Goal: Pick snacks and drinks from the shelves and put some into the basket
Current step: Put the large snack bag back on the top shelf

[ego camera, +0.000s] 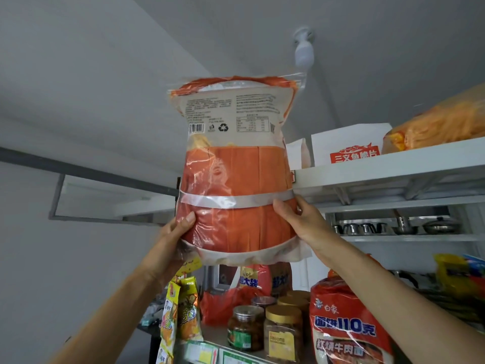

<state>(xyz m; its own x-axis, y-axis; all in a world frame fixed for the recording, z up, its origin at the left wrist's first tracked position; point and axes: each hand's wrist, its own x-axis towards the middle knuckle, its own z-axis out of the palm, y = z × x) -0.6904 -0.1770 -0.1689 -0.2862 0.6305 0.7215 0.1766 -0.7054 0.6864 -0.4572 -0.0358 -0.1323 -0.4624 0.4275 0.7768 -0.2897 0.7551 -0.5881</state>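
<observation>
1. I hold one large orange snack bag (pixel 236 179) up at head height with both hands, its printed back panel and barcode towards me, in front of the end of the top shelf (pixel 388 169).
2. My left hand (pixel 174 232) grips the bag's lower left edge: the thumb lies pressed flat on the front film, and the other fingers are curled behind the bag, out of sight.
3. My right hand (pixel 299 219) grips the lower right edge the same way, thumb on the front just under the clear band, fingers wrapped round the back.
4. The bag is off the shelf and carried wholly by my hands; its bottom seam hangs free above the goods on the shelf below.
5. Left on the top shelf: a white carton with a red label (pixel 351 145) and a yellow-orange packet (pixel 441 122).
6. On the shelf below: two gold-lidded jars (pixel 283 332), a red noodle multipack (pixel 349 327) and hanging yellow snack sachets (pixel 181 311).
7. No basket is in view, so I cannot tell what, if anything, it holds.
8. Judgement: the task appears to be at an early or middle stage. One item is picked but not yet deposited; lowering it into the basket and any drinks remain outstanding.
</observation>
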